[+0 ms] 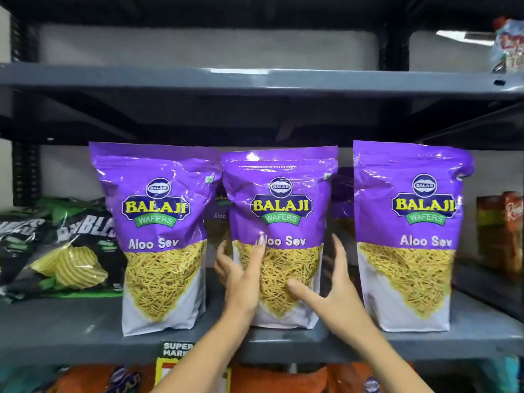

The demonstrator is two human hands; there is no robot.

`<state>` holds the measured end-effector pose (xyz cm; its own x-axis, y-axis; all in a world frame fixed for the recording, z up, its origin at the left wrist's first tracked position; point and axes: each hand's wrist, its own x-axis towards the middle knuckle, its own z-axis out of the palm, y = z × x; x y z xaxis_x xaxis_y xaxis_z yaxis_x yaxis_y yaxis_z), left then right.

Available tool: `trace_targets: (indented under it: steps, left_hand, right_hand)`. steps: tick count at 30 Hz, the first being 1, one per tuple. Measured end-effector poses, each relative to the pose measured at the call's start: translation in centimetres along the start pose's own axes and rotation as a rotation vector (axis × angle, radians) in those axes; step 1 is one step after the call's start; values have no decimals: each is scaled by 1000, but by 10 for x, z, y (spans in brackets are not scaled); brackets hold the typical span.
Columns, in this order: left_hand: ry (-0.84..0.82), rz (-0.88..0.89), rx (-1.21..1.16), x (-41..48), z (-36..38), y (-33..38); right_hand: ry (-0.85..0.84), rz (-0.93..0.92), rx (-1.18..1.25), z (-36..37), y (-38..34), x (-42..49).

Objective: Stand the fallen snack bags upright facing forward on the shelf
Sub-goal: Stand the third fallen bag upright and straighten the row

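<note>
Shelf: grey metal shelf [85,333], mid level of a dark rack; 3 purple Aloo Sev bags in front row, all upright, labels facing fwd
Middle bag: middle bag [283,199] stands at shelf front, between both hands, leaning a touch to the left at the top; its top left corner touches or overlaps the left bag
L hand: left hand [241,282] on the middle bag's lower left side; index finger lies flat up the front panel, tip reaching the "A" of "Aloo"; other fingers curl round the bag's left edge, btwn it and the left bag; fingers spread, pressed on the bag, not a fist
R hand: right hand [329,296] at the middle bag's lower right; thumb tip on the front panel over the yellow window, fingers extended up along the right edge; looks like a loose hold, can't tell if the fingers actually touch the side
Left bag: left bag [161,211] upright, just beside L hand, not held
Right bag: right bag [408,222] upright, apart from the middle bag w/ a gap
Back row: more purple bags [341,194] partly visible behind the gaps
Far left: black-green chip bags [65,245] lying flat on same shelf
Far right: orange-red packs [502,231], blurred
Below: yellow price tag [174,353] on shelf edge, orange packs on the lower level
</note>
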<state>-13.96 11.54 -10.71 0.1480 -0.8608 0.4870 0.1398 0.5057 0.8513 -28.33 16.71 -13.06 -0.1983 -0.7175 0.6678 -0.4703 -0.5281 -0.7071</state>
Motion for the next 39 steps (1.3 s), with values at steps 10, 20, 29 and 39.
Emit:
trace_targets:
  steps: [10,20,29,39]
  left_hand:
    - [-81,40,12,-8,14,-8]
    - [82,642,163,-51,-41,6]
    - [442,257,-33,51,-166,0]
    - [197,-76,-143,66,-156,-21]
  right_hand:
    - [-51,53,38,-11,28,2]
    - [524,-390,-83,16,-15,-51]
    - [-116,-115,-4,128,-66,-18]
    - [-261,153,240,155,-53,13]
